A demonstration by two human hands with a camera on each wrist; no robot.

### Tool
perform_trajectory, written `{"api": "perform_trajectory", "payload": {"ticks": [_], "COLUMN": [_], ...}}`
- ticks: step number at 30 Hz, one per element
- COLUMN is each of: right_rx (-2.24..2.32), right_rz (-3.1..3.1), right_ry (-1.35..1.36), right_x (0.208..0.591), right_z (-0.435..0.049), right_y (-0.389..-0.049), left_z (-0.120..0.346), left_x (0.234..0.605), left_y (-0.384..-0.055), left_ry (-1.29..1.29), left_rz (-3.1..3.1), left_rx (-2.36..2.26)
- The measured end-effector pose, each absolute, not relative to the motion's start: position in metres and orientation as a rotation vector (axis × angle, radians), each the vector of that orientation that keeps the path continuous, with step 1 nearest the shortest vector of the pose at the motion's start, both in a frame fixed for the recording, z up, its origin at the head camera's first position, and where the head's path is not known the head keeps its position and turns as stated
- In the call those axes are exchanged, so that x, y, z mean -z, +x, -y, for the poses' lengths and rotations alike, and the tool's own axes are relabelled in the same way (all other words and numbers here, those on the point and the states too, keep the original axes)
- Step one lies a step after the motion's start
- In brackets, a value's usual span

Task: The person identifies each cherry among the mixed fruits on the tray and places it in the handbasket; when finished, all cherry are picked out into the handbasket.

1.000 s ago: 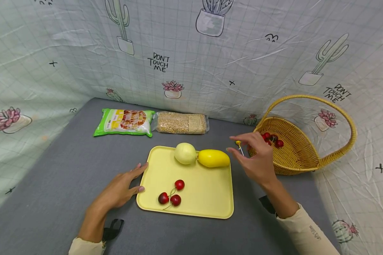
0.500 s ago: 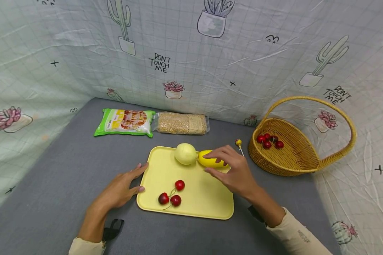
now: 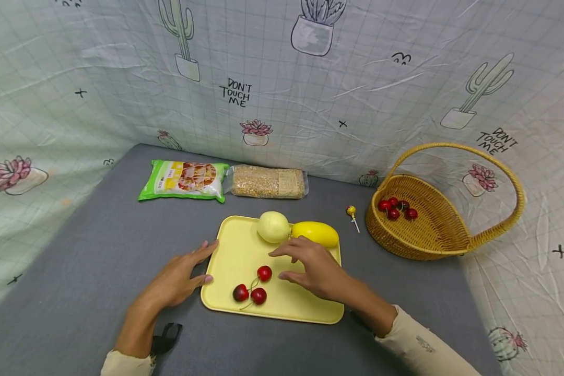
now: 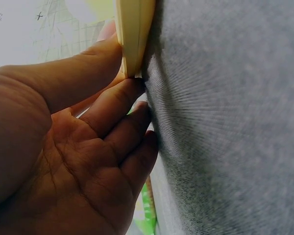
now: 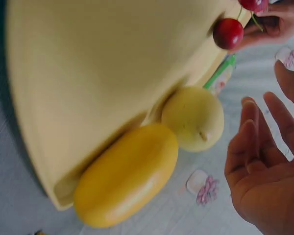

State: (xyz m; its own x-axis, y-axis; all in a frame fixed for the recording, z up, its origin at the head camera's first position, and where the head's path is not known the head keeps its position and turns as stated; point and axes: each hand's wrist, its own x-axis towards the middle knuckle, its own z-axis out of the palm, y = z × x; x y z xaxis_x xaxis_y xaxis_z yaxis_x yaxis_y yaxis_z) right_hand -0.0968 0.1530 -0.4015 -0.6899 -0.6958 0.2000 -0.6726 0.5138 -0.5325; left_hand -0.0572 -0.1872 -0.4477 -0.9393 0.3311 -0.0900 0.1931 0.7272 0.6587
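While the left hand (image 3: 176, 282) lies flat on the grey tabletop (image 3: 75, 250), its straight fingers (image 4: 115, 115) rest against the left rim of the yellow tray (image 3: 305, 305), gripping nothing. Over the tray's middle the right hand (image 3: 312, 266) hovers palm down, fingers (image 5: 257, 132) spread apart and relaxed, holding nothing. Its fingertips hang just above and beside a cluster of three red cherries (image 3: 256, 284) joined by their stems, which lies near the tray's front left part. At the tray's far edge a pale round fruit (image 3: 273, 226) touches a long yellow fruit (image 3: 316, 233) on its right. Beyond the tray, by the cactus-print cloth, a green packet (image 3: 183, 180) and a clear bag of grain (image 3: 268, 181) lie side by side. To the right stands a wicker basket (image 3: 432, 235) with more cherries inside, and a small lollipop (image 3: 352, 213) lies between basket and tray.
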Motion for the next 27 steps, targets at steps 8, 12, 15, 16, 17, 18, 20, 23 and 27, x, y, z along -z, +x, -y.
{"api": "perform_trajectory", "payload": {"ticks": [8,12,15,16,17,18,20,23,27], "right_rx": [0.658,0.539,0.48,0.467,0.454,0.442,0.428,0.427,0.432], "right_rz": [-2.675,-2.66,-2.67,-2.673,-2.679,-2.686,-2.697,-2.704,-2.715], "right_ry": [-1.2,-1.204,-1.229,-1.238,-1.249,-1.257,-1.271,-1.274,-1.246], "right_x": [0.406,0.407,0.409,0.409,0.411,0.412,0.414,0.417,0.418], "right_z": [-0.134,-0.129,-0.127,-0.126,-0.126,-0.125,-0.125,-0.125,-0.126], "right_y": [-0.095,-0.096,-0.096,-0.096,-0.096,-0.096,-0.096,-0.097,-0.098], "left_z": [0.189,0.188,0.188,0.188,0.188,0.188,0.188,0.188,0.188], "left_x": [0.448,0.448,0.447,0.447,0.447,0.447,0.447,0.447,0.447], "left_y": [-0.057,-0.057,-0.057,-0.056,-0.056,-0.056,-0.056,-0.056,-0.056], "left_ry": [0.435,0.438,0.431,0.429,0.428,0.427,0.428,0.429,0.427], "left_rz": [-2.738,-2.733,-2.726,-2.724,-2.722,-2.72,-2.718,-2.719,-2.722], "left_rx": [-1.024,-1.022,-1.018,-1.017,-1.016,-1.016,-1.018,-1.024,-1.033]}}
